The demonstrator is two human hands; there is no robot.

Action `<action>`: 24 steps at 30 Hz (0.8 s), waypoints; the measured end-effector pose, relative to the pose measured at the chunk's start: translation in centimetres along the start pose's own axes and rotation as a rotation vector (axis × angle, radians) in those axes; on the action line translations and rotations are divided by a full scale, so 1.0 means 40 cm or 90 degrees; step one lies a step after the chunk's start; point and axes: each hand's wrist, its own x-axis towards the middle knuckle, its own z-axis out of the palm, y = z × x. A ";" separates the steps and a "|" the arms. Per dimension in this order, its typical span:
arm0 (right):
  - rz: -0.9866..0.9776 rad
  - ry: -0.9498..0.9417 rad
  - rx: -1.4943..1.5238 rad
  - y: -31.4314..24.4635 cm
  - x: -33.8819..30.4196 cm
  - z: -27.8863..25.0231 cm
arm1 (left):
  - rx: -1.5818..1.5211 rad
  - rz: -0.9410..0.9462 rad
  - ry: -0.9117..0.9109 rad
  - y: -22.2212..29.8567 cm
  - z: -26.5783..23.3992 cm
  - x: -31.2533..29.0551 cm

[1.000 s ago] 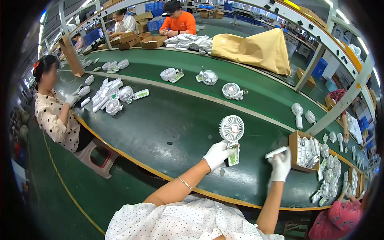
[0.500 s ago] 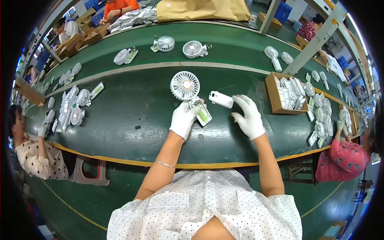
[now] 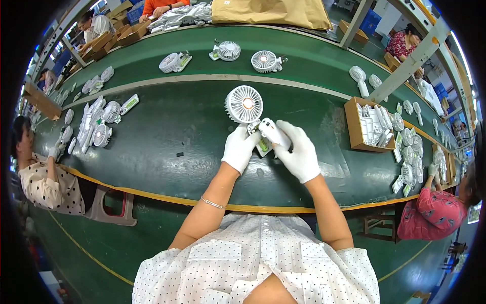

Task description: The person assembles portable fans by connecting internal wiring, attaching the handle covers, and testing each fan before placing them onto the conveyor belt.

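A small white handheld fan [image 3: 244,104] with a round grille and an orange hub lies over the green belt [image 3: 172,142] in front of me. My left hand [image 3: 239,148], in a white glove, grips its handle, where a green board shows. My right hand [image 3: 299,152], also gloved, holds a white handle cover [image 3: 273,133] pressed against that handle. The two hands touch over the fan's lower part.
A brown box [image 3: 358,133] of white parts stands to the right, with more fan parts beyond it. Several fans lie on the far belt [image 3: 263,61] and at the left [image 3: 104,124]. Seated people work at the left [image 3: 48,182] and right [image 3: 438,213].
My right hand brought the white cover from apart on the right up against the fan's handle. The fan and both hands now sit centred in view as my head turned.
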 end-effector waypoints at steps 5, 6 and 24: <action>0.030 -0.020 0.027 -0.032 -0.009 0.052 | -0.039 0.060 -0.025 -0.044 -0.006 0.013; 0.038 -0.019 0.017 -0.031 -0.010 0.055 | -0.039 0.059 -0.025 -0.038 -0.006 0.011; 0.279 -0.005 0.522 0.036 -0.036 0.101 | -0.360 0.087 -0.091 0.002 -0.001 -0.006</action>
